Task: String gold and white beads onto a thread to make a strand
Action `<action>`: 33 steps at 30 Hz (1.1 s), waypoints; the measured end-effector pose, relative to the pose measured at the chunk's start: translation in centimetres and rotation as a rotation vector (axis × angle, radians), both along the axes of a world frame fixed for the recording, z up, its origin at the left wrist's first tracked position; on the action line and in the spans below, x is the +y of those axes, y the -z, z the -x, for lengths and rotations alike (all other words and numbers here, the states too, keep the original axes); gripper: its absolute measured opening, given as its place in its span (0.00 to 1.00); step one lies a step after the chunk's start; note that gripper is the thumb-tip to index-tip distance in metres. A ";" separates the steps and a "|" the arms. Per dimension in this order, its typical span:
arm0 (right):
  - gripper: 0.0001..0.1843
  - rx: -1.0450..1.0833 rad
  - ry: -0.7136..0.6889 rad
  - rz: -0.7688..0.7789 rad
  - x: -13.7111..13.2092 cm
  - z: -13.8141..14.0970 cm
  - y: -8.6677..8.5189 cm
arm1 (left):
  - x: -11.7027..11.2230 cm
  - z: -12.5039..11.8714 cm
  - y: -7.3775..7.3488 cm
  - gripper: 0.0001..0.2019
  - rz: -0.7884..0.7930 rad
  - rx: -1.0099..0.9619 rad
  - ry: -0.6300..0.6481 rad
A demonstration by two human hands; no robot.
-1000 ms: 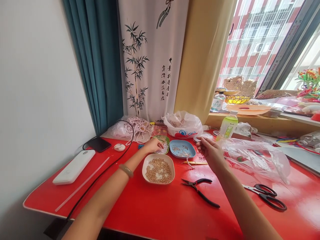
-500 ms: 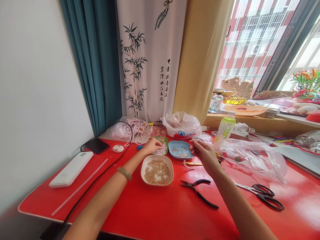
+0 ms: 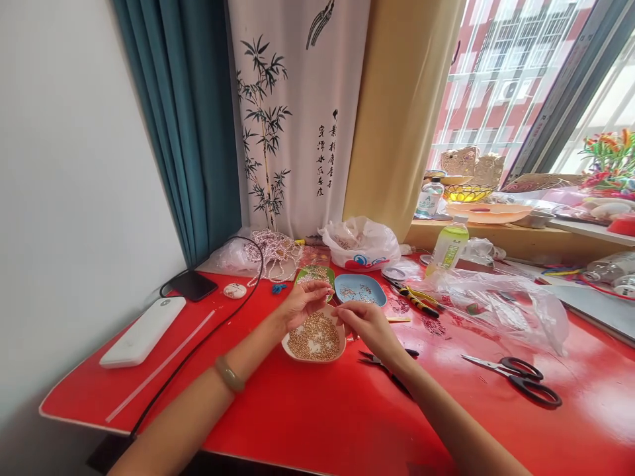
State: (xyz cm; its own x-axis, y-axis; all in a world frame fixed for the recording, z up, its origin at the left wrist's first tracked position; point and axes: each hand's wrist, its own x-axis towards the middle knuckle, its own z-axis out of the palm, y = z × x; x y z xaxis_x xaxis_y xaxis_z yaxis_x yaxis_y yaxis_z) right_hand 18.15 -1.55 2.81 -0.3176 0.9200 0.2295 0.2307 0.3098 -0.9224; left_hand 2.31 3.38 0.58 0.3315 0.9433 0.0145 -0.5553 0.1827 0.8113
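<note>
My left hand [image 3: 308,304] is over the far side of the cream bowl [image 3: 300,357] of gold beads [image 3: 317,338], thumb and finger pinched on a tiny pale thing that looks like a bead. Close by on the right, my right hand [image 3: 364,322] pinches a thin thread, hard to see, with a short row of pale beads hanging by the bowl's rim. The fingertips of both hands nearly meet. Behind them are a green tray [image 3: 303,272] with small beads, partly hidden, and a blue tray [image 3: 380,295] with scattered beads.
Black-handled pliers [image 3: 380,362] lie partly under my right forearm, with scissors [image 3: 520,377] farther right. Yellow-black pliers [image 3: 421,301] lie by a clear plastic bag [image 3: 506,307]. A white power bank [image 3: 143,330], a phone [image 3: 194,285] and a black cable [image 3: 198,350] are on the left.
My left hand has come back from the green tray toward the right. My right hand has moved left from beside the blue tray, and the two now meet above the cream bowl.
</note>
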 end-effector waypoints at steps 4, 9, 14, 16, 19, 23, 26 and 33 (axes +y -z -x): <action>0.10 0.019 0.049 0.002 0.0 -0.1 -0.2 | -0.2 0.0 -0.3 0.08 0.002 -0.016 -0.003; 0.10 0.028 0.075 0.010 -0.2 0.0 -0.5 | -0.3 0.1 -0.5 0.09 -0.003 -0.046 -0.010; 0.10 0.030 0.072 0.011 -0.3 0.0 -0.6 | -0.3 0.1 -0.4 0.09 -0.008 -0.052 -0.036; 0.10 0.033 0.065 0.013 -0.2 0.0 -0.7 | -0.2 0.1 -0.3 0.09 -0.017 -0.056 -0.035; 0.10 0.035 0.070 0.021 -0.2 0.1 -0.7 | -0.2 0.1 -0.2 0.10 -0.029 -0.062 -0.040; 0.10 0.038 0.073 0.031 -0.2 0.0 -0.6 | -0.2 0.1 -0.2 0.10 -0.034 -0.053 -0.047; 0.10 0.033 0.069 0.028 -0.2 0.0 -0.6 | -0.2 0.0 -0.3 0.10 -0.036 -0.037 -0.057; 0.10 0.005 0.017 0.062 0.2 0.0 -0.2 | -0.7 -0.1 -1.0 0.11 -0.090 0.068 -0.068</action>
